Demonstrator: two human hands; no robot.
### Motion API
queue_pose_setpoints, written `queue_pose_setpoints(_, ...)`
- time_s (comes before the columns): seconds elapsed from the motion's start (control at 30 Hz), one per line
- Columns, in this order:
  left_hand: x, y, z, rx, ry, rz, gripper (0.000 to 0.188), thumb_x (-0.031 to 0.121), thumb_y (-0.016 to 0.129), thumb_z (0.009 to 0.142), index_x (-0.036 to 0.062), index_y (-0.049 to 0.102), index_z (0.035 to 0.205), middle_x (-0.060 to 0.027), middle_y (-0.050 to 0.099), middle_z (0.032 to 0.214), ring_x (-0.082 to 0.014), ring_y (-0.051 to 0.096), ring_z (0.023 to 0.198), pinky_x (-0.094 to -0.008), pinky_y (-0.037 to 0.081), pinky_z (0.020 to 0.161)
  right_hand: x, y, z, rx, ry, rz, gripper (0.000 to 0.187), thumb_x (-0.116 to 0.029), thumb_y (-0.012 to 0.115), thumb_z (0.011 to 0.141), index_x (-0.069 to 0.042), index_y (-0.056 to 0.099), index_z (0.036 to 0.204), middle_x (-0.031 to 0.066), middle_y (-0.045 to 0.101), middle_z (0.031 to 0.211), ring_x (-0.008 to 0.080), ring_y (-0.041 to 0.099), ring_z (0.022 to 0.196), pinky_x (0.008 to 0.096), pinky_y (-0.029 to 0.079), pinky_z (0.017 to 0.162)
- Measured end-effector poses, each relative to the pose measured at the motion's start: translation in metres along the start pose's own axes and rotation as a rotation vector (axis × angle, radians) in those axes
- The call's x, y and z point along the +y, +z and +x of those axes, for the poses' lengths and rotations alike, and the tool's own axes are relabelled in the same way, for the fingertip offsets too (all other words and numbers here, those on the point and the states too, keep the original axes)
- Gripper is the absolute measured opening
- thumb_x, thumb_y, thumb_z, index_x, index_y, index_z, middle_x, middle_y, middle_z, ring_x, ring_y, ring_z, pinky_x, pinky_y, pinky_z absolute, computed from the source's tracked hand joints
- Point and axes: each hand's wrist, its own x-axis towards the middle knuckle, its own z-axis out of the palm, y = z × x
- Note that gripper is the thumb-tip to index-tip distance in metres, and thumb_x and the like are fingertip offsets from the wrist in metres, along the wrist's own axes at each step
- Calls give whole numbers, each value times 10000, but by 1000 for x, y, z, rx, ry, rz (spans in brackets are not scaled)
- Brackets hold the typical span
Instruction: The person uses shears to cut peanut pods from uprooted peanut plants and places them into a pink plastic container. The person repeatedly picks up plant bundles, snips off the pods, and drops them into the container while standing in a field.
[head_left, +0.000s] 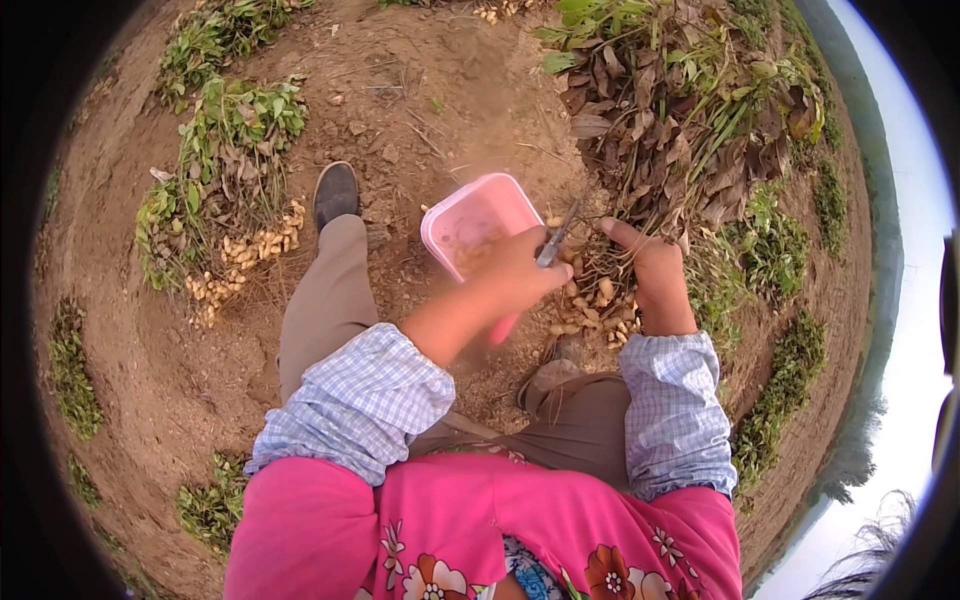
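Note:
My left hand is closed around what look like pruning shears; their grey blades point up and right, and a red handle end shows below the hand. Bunched stems of an uprooted peanut plant are in my right hand, its thumb stretched along them. The plant's leaves, many brown and dry, spread away from me. Peanuts hang and lie in a cluster between my hands. Just beyond my left hand is a pink plastic tub, with a few blurred peanuts seemingly inside.
More peanut plants with pods lie on the brown soil to the left. Green plants stand in a row at the right. My left shoe and right shoe rest on the ground on either side of the tub.

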Motion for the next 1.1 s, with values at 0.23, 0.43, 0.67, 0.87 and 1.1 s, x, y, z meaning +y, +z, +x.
queue_pose_setpoints(0.23, 15, -6, -6, -132, -116, -439, 368, 173, 630, 845, -14, 560, 1154, -55, 610, 860, -122, 585, 711, -282, 487, 637, -5, -1, -3, 7, 14, 17, 307, -128, 747, 774, 73, 662, 989, 100, 683, 924, 173, 631, 826, 292, 496, 758)
queue_pose_setpoints(0.43, 8, 0, 1, -113, -227, -519, 257, 151, 608, 852, -15, 562, 1042, -56, 573, 773, -141, 579, 638, -298, 498, 573, 10, 3, 5, 7, -142, 13, 328, -33, 744, 748, 35, 616, 1042, 71, 668, 957, 178, 620, 829, 306, 493, 757)
queue_pose_setpoints(0.67, 4, 1, 6, -79, -274, -509, 204, 152, 606, 854, 1, 552, 980, -62, 563, 753, -145, 570, 607, -292, 495, 539, 10, 10, 6, -14, -255, -69, 307, 0, 724, 745, 12, 621, 1035, 50, 667, 925, 158, 614, 813, 304, 489, 730)
queue_pose_setpoints(0.87, -9, 2, 11, -93, -312, -531, 204, 154, 614, 854, 16, 544, 987, -61, 553, 743, -156, 565, 608, -312, 508, 555, 13, 17, 4, -69, -205, -47, 295, 18, 702, 748, 21, 613, 1029, 53, 663, 916, 158, 615, 809, 301, 491, 722)
queue_pose_setpoints(1.1, -11, 0, 11, -100, -328, -559, 226, 173, 621, 866, 25, 530, 1012, -69, 558, 775, -158, 573, 626, -317, 513, 564, 15, 26, 1, -71, -305, -114, 300, 34, 693, 744, 31, 606, 1031, 64, 665, 921, 166, 616, 803, 314, 497, 711)
